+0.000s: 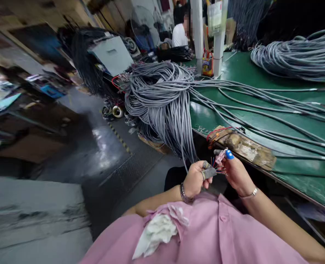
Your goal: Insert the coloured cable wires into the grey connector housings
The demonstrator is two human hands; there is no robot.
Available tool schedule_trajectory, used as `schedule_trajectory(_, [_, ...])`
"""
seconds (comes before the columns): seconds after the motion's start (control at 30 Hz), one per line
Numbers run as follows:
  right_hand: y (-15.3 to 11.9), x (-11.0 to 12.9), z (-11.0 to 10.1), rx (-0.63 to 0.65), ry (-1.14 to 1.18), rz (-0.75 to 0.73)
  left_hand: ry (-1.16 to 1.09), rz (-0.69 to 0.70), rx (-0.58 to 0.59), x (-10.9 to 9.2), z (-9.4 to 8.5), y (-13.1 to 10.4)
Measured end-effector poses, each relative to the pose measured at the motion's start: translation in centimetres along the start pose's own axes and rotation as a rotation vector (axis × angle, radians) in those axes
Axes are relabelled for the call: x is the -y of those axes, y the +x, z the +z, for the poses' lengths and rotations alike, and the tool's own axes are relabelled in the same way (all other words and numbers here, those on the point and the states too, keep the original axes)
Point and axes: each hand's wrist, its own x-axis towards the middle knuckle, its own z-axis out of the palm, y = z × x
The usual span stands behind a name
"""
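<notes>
My left hand (194, 180) is closed around a grey cable (209, 173) near its end. Thin coloured wires (219, 171) fan out of that end toward the right. Close by, my right hand (238, 175) pinches a small pinkish-white piece (221, 157), perhaps a connector, just above the wires. A blue cover (229, 154) sits on a fingertip of this hand. Whether any wire touches the piece is too small to tell.
A green table (313, 187) lies ahead and right, with long grey cables (261, 106) across it. A worn wooden block (244, 148) rests at its edge. A heap of grey cables (162, 95) hangs over the corner. Behind sits a person (178, 36) in white.
</notes>
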Motion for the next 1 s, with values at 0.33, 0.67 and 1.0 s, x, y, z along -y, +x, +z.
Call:
schedule_trajectory(0.33, [0.3, 0.2, 0.1, -0.011, 0.078, 0.008, 0.020, -0.011, -0.008, 0.5, 0.2, 0.8])
schedule_trajectory(0.67, [0.3, 0.3, -0.1, 0.024, 0.153, 0.061, 0.005, 0.009, -0.005, 0.6, -0.1, 0.2])
schedule_trajectory(1.0, [0.3, 0.2, -0.5, 0.033, 0.103, 0.057, -0.093, 0.045, -0.044, 0.6, 0.2, -0.8])
